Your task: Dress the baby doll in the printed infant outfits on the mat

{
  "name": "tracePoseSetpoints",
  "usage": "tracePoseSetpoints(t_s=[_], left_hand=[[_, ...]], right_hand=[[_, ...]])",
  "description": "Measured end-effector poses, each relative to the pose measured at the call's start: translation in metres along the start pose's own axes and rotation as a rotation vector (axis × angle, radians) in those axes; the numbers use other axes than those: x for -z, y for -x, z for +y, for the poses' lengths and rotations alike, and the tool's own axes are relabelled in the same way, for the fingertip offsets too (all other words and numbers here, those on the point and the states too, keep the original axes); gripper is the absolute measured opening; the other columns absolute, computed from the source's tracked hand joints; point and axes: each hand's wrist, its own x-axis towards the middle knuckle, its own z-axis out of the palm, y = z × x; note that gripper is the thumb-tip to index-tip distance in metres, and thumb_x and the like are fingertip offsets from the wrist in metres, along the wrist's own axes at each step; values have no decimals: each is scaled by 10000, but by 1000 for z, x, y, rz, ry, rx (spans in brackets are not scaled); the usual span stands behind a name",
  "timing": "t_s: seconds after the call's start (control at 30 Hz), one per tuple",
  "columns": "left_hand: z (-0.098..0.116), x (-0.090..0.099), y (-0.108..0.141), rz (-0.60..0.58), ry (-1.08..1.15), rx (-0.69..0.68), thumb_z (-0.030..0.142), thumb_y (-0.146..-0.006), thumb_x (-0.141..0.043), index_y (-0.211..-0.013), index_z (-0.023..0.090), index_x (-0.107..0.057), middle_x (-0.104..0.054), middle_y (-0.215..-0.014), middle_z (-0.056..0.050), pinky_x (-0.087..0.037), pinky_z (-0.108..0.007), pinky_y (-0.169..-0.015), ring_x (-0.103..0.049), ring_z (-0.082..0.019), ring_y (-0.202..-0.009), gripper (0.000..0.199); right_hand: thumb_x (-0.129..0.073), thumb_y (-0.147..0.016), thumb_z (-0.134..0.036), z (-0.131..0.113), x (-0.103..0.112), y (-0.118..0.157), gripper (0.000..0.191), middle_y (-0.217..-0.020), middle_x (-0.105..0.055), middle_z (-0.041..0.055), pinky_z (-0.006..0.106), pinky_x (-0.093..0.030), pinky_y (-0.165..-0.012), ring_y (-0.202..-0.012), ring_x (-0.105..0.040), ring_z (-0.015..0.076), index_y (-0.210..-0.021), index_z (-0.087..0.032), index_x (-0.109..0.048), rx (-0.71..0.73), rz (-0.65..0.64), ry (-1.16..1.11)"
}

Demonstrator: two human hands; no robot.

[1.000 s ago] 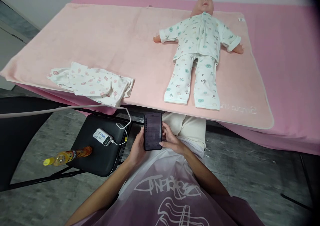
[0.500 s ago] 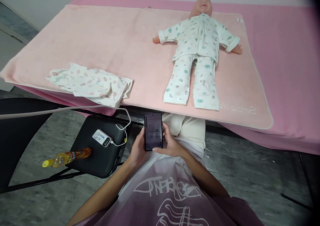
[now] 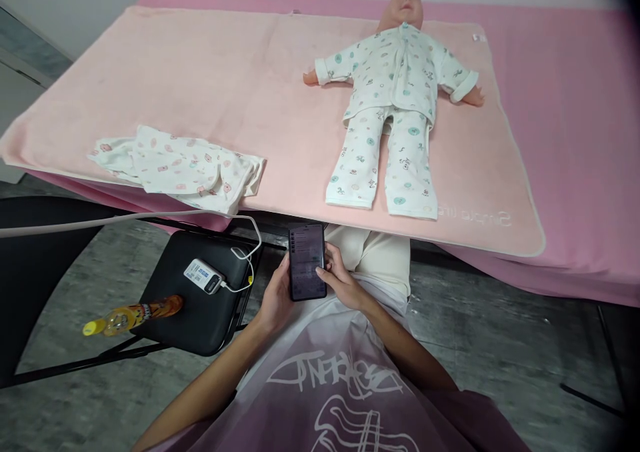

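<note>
A dark smartphone (image 3: pixel 307 265) with its screen lit is held upright over my lap. My left hand (image 3: pixel 278 295) grips its left side, the fingers hidden behind it. On the other side, my right hand (image 3: pixel 344 282) holds the right edge, with the thumb over the screen. Beyond the phone, a baby doll (image 3: pixel 406 9) lies on its back on a pink mat (image 3: pixel 240 79), arms spread. It wears a white printed jacket (image 3: pixel 387 72) and matching trousers (image 3: pixel 411 165). A folded white baby garment (image 3: pixel 180 165) with pink prints lies near the mat's front left edge.
To my left stands a black folding chair (image 3: pixel 195 325). On its seat are a white power bank (image 3: pixel 203 276) with a white cable (image 3: pixel 255 232) plugged in and a drink bottle (image 3: pixel 133 315) with a yellow cap. A pink cloth (image 3: pixel 575 139) covers the table under the mat.
My right thumb has moved up from the phone's lower edge onto the middle right of the screen. The view has shifted very slightly; the doll and garment stay put.
</note>
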Motion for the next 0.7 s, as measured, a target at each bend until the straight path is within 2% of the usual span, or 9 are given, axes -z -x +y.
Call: tracePoseSetpoints(t_s=[0.3, 0.5, 0.6, 0.7], left_hand=[[1, -2, -1, 8, 32, 21, 486, -1045, -612, -1389, 194, -702, -763, -1326, -103, -482, -445, -1154, -660, -318, -1329, 460], [1, -3, -3, 27, 14, -9, 486, -1046, -613, -1369, 196, -714, -755, -1345, -95, -479, -425, -1157, -637, -313, -1358, 446], [-1, -2, -3, 16, 8, -18, 482, -1051, -608, -1377, 201, -707, -742, -1374, -88, -481, -417, -1158, -627, -307, -1373, 442], [-3, 1, -4, 14, 7, -34, 464, -1055, -606, -1367, 202, -709, -744, -1368, -79, -481, -411, -1158, -621, -299, -1383, 420]], right_hand=[[-679, -1007, -553, 0, 2, 1, 826, -1548, -512, 96, 458, -406, -1217, -1355, -550, 235, -1657, -346, -213, -5, -29, -29], [-867, -876, -465, -3, -1, 3, 1171, -1576, -456, 139, 500, -506, -1140, -1345, -570, 269, -1689, -367, -30, 4, -82, 63], [-936, -798, -417, -3, -6, 2, 1317, -1536, -488, 162, 518, -493, -1161, -1381, -554, 296, -1689, -341, 31, 21, -63, 120], [-957, -766, -410, -1, -10, 0, 1361, -1524, -496, 178, 533, -471, -1188, -1409, -537, 308, -1687, -312, 40, 28, -28, 140]])
